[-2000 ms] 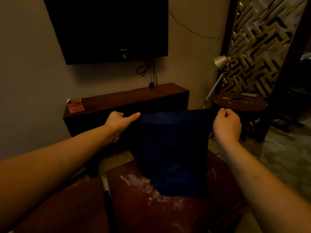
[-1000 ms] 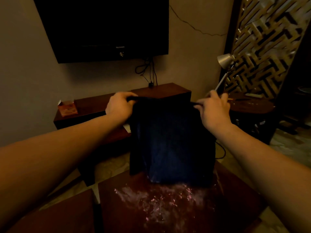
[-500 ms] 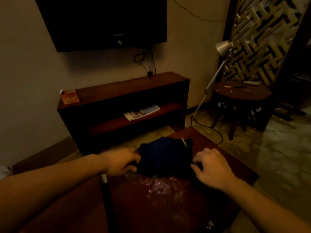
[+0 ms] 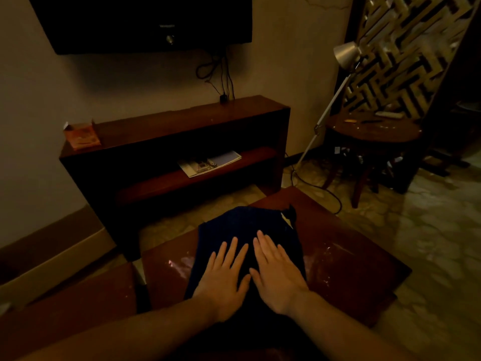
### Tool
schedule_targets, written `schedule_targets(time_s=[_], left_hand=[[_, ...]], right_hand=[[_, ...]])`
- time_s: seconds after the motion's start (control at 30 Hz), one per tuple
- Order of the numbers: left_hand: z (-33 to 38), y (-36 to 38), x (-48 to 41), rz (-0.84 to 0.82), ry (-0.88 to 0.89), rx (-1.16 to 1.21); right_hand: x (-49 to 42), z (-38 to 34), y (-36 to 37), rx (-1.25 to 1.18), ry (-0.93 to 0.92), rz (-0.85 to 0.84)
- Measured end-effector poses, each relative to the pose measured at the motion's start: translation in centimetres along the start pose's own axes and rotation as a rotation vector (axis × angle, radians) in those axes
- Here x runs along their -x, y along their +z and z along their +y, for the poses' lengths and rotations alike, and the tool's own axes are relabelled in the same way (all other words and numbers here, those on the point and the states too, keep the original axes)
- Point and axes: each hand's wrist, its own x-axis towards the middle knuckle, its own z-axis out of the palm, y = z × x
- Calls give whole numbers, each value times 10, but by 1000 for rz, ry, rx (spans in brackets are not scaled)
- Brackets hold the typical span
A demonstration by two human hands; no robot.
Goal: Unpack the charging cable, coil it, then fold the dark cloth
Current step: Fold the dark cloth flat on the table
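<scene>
A: Head view, where's the dark cloth [image 4: 247, 230]?

B: Flat on the low table [image 4: 346, 259], folded to a pad. Left hand [image 4: 225, 278] & right hand [image 4: 277, 276] palm-down on it, side by side, fingers [image 4: 263, 243] straight, slightly spread, gripping nothing.

A: Handling?

B: Looks soft, light, limp; prob slides on the glossy top. I'd pinch the edge just past the fingertips, or the side edges outboard of each little finger. Pale tag w/ corner sticks up beyond the right fingertips.
</scene>
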Motion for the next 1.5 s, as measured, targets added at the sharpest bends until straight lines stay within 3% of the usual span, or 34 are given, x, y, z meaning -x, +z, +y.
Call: schedule_targets(time_s=[0.2, 0.4, 0.63, 0.9, 1.0, 1.13, 1.33, 1.5], left_hand=[[-6, 4, -60, 10, -31, -101], [-7, 21, -64, -32, 11, -95], [6, 26, 24, -56, 14, -65], [15, 37, 97, 2, -137, -193], [26, 42, 89, 50, -108, -181], [59, 35, 56, -19, 2, -153], [118, 33, -19, -45, 186, -112], [135, 29, -72, -67, 214, -130]], right_hand=[[-52, 28, 10, 73, 135, 42], [-49, 33, 26, 55, 102, -19], [17, -12, 31, 90, -43, -72], [68, -53, 32, 72, -128, -35], [74, -48, 29, 130, -37, -10], [82, -18, 24, 231, 147, -50], [78, 54, 24, 24, 466, 38], [58, 100, 12, 47, 508, 80]])
